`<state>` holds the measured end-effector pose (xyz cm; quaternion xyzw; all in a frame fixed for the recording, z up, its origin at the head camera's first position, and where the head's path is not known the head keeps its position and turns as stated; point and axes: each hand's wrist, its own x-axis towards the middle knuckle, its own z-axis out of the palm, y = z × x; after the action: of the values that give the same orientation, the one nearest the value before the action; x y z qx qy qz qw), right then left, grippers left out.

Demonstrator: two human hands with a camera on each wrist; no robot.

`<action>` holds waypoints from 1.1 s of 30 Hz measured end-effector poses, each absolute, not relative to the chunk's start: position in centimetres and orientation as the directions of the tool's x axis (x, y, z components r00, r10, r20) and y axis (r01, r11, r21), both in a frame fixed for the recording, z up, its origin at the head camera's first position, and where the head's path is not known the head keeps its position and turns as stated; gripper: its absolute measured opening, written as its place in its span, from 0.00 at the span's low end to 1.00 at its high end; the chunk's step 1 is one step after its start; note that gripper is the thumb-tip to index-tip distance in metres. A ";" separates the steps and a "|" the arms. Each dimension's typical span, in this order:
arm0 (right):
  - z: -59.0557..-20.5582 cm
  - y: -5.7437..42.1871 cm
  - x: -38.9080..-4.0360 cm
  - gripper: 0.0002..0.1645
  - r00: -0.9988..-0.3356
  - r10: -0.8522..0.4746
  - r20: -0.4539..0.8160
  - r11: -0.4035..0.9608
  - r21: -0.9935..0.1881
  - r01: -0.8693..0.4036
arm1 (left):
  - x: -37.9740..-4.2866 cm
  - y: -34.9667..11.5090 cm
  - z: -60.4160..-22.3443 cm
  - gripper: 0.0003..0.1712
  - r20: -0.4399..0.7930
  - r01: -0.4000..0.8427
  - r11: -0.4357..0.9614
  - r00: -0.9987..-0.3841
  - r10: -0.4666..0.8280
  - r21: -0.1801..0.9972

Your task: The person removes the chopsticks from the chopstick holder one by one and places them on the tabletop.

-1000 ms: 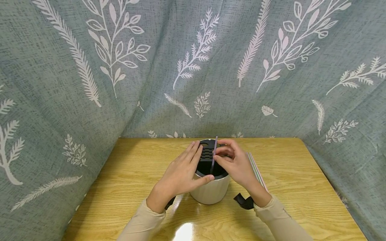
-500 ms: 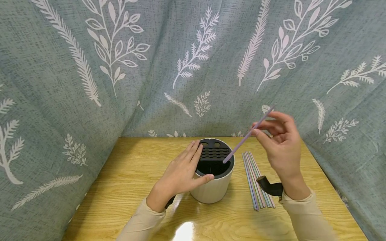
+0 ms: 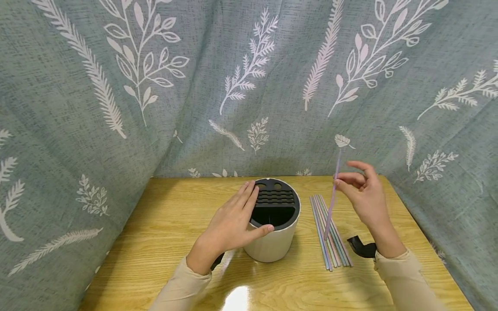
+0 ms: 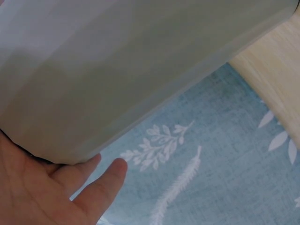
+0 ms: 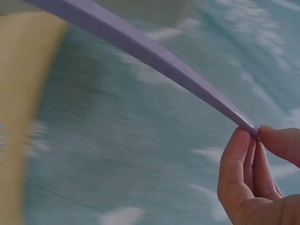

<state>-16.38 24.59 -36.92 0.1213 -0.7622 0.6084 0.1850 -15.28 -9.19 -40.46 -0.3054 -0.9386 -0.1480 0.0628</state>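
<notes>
My left hand (image 3: 233, 220) lies over the left side of a white, round utensil holder (image 3: 269, 248) with a black slotted top (image 3: 274, 196). Its fingers are straight along the top and the thumb stretches along the front rim. Out to the right, my right hand (image 3: 363, 190) pinches a lilac chopstick (image 3: 332, 207) between thumb and fingertips. That chopstick stands steeply, its lower end overlapping a bundle of pastel chopsticks (image 3: 338, 250) on the table. In the right wrist view, the chopstick (image 5: 154, 58) runs from the fingertips up past the upper edge.
The wooden table (image 3: 175, 207) ends at a patterned blue-green cloth (image 3: 218, 86) behind and at both sides. A black wrist mount (image 3: 362, 247) juts from the right wrist, near the chopstick bundle. The holder's wide front compartment (image 3: 272, 214) is uncovered.
My right hand has carried the lilac chopstick from above the holder's front compartment rightward to the bundle, tilting it on the way. My left hand has stayed on the holder.
</notes>
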 end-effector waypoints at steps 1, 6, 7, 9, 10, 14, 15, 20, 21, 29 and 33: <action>-38.0 24.6 -16.8 0.30 -0.918 0.025 0.396 0.261 -0.889 -0.377 | -15.3 -9.2 -40.5 0.61 0.208 0.592 0.769 -0.806 0.555 0.241; -43.1 24.1 -18.7 0.32 -0.975 -0.036 0.220 0.356 -0.908 -0.219 | -15.3 -9.2 -40.4 0.61 0.206 0.590 0.769 -0.807 0.554 0.245; -43.9 24.0 -19.0 0.32 -0.981 -0.044 0.187 0.377 -0.907 -0.189 | -15.3 -9.2 -40.4 0.61 0.206 0.591 0.769 -0.807 0.554 0.243; -45.5 24.0 -19.5 0.32 -0.990 -0.055 0.129 0.408 -0.902 -0.140 | -15.3 -9.1 -40.4 0.61 0.208 0.592 0.768 -0.806 0.555 0.243; -46.1 24.0 -19.7 0.32 -0.993 -0.057 0.106 0.420 -0.900 -0.121 | -15.3 -9.1 -40.5 0.61 0.209 0.593 0.768 -0.805 0.555 0.242; -48.2 24.3 -20.6 0.31 -0.997 -0.056 0.046 0.444 -0.893 -0.067 | -15.3 -9.1 -40.5 0.61 0.210 0.592 0.768 -0.806 0.554 0.244; -48.5 24.3 -20.8 0.31 -0.998 -0.053 0.034 0.450 -0.892 -0.054 | -15.3 -9.1 -40.5 0.61 0.208 0.590 0.769 -0.807 0.553 0.244; -50.5 24.4 -21.9 0.30 -0.999 -0.048 -0.010 0.533 -0.846 -0.017 | -15.2 -9.2 -40.4 0.61 0.202 0.586 0.772 -0.810 0.551 0.247; -50.8 24.4 -22.0 0.29 -0.999 -0.041 -0.014 0.551 -0.834 -0.011 | -15.2 -9.2 -40.4 0.61 0.200 0.587 0.771 -0.809 0.552 0.246; -52.5 24.3 -22.5 0.27 -0.999 -0.014 0.035 0.649 -0.760 -0.035 | -15.2 -9.2 -40.5 0.61 0.209 0.591 0.769 -0.806 0.553 0.245; -52.5 24.2 -22.5 0.27 -0.999 -0.013 0.044 0.678 -0.734 -0.041 | -15.2 -9.2 -40.5 0.61 0.205 0.586 0.771 -0.810 0.550 0.247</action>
<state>-22.49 24.18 -52.54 0.0147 -0.9159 0.4008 0.0177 -15.19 -9.15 -40.45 -0.3024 -0.9392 -0.1510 0.0607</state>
